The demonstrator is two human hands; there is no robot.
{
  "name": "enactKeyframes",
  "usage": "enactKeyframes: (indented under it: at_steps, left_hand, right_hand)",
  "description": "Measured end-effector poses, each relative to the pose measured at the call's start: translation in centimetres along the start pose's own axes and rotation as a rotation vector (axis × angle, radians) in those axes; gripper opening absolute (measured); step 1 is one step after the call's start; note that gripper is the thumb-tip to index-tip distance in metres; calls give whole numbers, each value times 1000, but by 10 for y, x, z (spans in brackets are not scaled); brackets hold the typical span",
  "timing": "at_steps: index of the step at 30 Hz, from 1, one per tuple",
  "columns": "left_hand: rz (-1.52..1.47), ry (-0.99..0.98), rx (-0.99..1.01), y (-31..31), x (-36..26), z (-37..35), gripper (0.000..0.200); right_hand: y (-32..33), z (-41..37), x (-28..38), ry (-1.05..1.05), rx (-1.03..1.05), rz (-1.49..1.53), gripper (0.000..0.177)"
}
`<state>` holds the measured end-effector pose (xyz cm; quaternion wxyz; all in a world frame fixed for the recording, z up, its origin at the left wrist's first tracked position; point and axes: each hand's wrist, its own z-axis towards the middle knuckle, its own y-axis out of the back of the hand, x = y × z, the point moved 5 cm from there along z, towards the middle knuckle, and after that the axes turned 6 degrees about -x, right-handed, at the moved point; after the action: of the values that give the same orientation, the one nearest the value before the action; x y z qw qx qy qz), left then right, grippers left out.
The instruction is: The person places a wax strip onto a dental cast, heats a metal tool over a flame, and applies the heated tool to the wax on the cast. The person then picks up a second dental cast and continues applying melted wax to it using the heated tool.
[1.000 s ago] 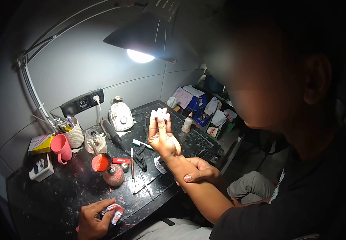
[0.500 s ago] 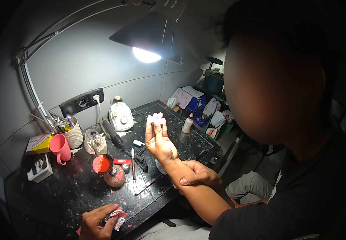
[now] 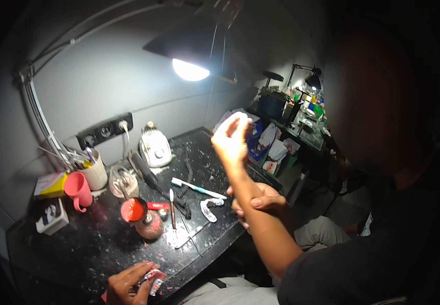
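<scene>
subject: a small pink and white dental piece (image 3: pixel 152 281), at the near edge of the black bench (image 3: pixel 77 244), bottom of view. the wearer's left hand (image 3: pixel 126 287) is closed round it, fingers curled over the top; how firmly it grips cannot be told, as the piece is half hidden. the right hand is out of view.

assessment: the piece sits low and well apart from the desk lamp (image 3: pixel 189 68), in the dimmest part of the bench. judged from this, handling would go better with the piece brought toward the lit centre and held by its edges, so the worked face shows.

surroundings: a burner with a red-filled cup (image 3: pixel 134 209) stands near, a thin knife (image 3: pixel 172 201) just beside it; pink debris lies on the bench.

co-worker at right: one hand (image 3: pixel 231 142) raised under the lamp, pinching a white piece (image 3: pixel 239 120); the other hand (image 3: pixel 260 203) clasps that forearm.
</scene>
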<state>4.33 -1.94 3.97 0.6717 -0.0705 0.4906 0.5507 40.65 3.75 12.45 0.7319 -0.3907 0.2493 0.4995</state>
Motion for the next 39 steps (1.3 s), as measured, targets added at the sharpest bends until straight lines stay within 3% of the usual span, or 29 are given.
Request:
enactKeyframes:
  at_steps: [2, 4, 6, 7, 9, 10, 12, 14, 16, 18, 20, 22, 26, 29, 33, 37, 39]
  left_hand:
    - [11, 2, -8, 1, 0, -1, 25]
    - [19, 4, -14, 0, 1, -2, 25]
    - [40, -14, -9, -1, -1, -1, 25]
    - [39, 20, -12, -2, 1, -1, 25]
    - [45, 29, -27, -4, 3, 1, 25]
    - [26, 72, -24, -6, 7, 2, 25]
    - [-18, 169, -37, -7, 12, 0, 25]
    - [-31, 264, -40, -8, 20, 0, 28]
    - [-147, 346, -76, -9, 32, 2, 27]
    - [-110, 245, -123, -4, 22, 8, 27]
    - [-152, 191, -142, 1, 35, 11, 27]
    - [-152, 118, -181, 10, 36, 12, 29]
    - [-298, 225, -238, 14, 49, 10, 28]
    - [-351, 258, -252, 15, 53, 9, 26]
    - [-442, 267, -249, 13, 52, 12, 26]
    - [-389, 247, -249, 7, 47, 11, 27]
    - [-327, 221, -262, 5, 42, 8, 27]
  right_hand:
    - [-41, 3, -7, 40, 61, 73, 19]
    - [-104, -5, 1, 287, 301, -257, 39]
    - [-180, -9, 25, 280, 344, -234, 39]
    - [-172, -41, -6, 266, 317, -501, 50]
    - [-108, -147, -82, 103, 279, -1700, 72]
    - [-81, -176, -106, 31, 354, -1960, 84]
    - [-60, -171, -130, -171, 475, -1917, 74]
    - [-17, -166, -84, -190, 242, -1851, 62]
    - [20, -145, -60, -79, 20, -2468, 47]
    - [67, -125, -54, -131, -267, -2754, 25]
    - [101, -107, -46, -203, -267, -2867, 14]
    - [125, -84, -46, -180, -182, -2875, 13]
    - [149, -57, -40, -39, 75, -2861, 11]
    - [164, -56, -34, 71, -9, -2771, 9]
    - [178, -68, -26, -10, -14, -2772, 10]
    - [179, -74, -32, -75, -49, -2995, 13]
    - [182, -78, -38, -135, 176, -3115, 13]
